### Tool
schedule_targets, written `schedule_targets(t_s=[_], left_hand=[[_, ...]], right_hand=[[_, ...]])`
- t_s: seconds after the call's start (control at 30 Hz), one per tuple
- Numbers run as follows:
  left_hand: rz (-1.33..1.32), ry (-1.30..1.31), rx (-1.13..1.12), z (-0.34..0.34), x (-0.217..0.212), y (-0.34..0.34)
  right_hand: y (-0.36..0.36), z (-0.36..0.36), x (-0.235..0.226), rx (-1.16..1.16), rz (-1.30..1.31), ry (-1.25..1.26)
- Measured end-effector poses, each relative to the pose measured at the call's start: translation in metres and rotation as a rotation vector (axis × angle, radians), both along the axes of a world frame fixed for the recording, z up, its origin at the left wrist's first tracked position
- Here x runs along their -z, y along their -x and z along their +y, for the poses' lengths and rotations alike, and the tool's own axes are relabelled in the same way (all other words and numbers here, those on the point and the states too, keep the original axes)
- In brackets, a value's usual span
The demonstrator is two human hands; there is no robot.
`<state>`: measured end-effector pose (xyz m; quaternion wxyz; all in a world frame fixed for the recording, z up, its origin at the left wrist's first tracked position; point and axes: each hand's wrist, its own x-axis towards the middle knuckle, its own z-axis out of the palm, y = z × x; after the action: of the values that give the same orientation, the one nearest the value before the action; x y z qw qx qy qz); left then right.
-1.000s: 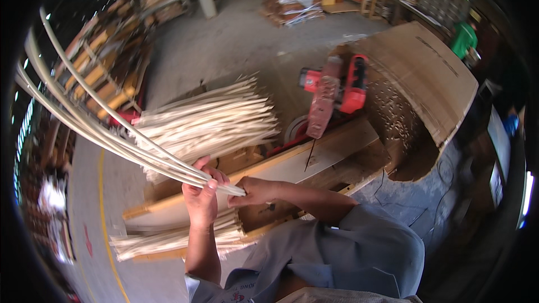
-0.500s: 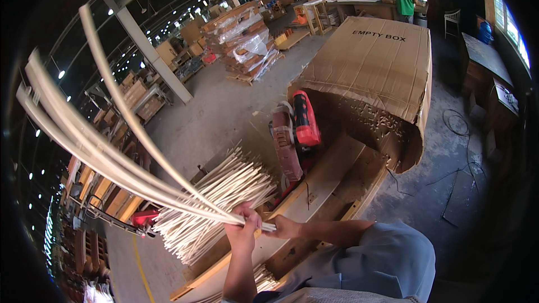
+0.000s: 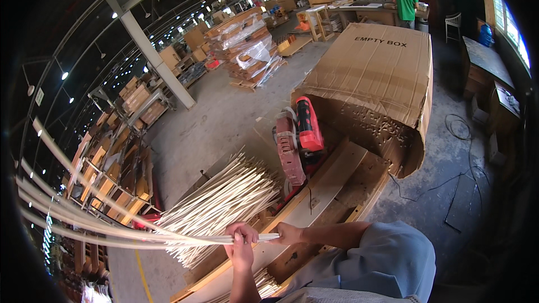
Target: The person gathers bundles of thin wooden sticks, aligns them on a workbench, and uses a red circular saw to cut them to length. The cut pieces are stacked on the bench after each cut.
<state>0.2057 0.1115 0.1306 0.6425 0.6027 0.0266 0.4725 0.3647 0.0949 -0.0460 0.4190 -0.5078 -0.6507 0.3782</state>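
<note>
Several long pale rods (image 3: 140, 238), thin and bendy, run from my hands far out to the left, where they fan apart and blur. Close to their near end, my left hand (image 3: 241, 242) is wrapped round the bunch. My right hand (image 3: 287, 233) grips the short end just right of it, its fingers closed. Beyond my left hand lies a big pile of shorter pale sticks (image 3: 224, 196). A red and black power saw (image 3: 300, 140) with a dusty guard stands past the pile, on the wooden bench (image 3: 331, 185).
A large cardboard box (image 3: 370, 67) lies open toward me beyond the saw, small cut bits stuck inside. Cables (image 3: 415, 196) trail over the floor at right. A plastic-wrapped stack (image 3: 247, 45) stands farther off. At the back is a person in a green shirt (image 3: 405, 1).
The far ends of the rods have swung down from the upper left to a lower, flatter line. Both hands keep hold, with my left hand slightly lower and turned.
</note>
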Motion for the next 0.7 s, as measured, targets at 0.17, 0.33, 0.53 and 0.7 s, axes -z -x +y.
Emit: schedule_targets(t_s=[0.17,0.33,0.53,0.7], left_hand=[[0.112,-0.159,-0.019,-0.016,-0.007,0.026],[0.363,-0.002,-0.107,-0.003,0.026,-0.004],[0.078,0.268,0.339,0.096,0.036,0.063],[0.843,-0.248,-0.261,0.015,0.035,0.040]], right_hand=[[0.018,-0.010,-0.028,-0.148,0.199,-0.047],[0.021,-0.006,0.016,0.014,0.256,-0.079],[0.033,0.005,-0.028,-0.239,0.075,-0.061],[-0.040,-0.037,-0.025,0.123,-0.393,-0.155]])
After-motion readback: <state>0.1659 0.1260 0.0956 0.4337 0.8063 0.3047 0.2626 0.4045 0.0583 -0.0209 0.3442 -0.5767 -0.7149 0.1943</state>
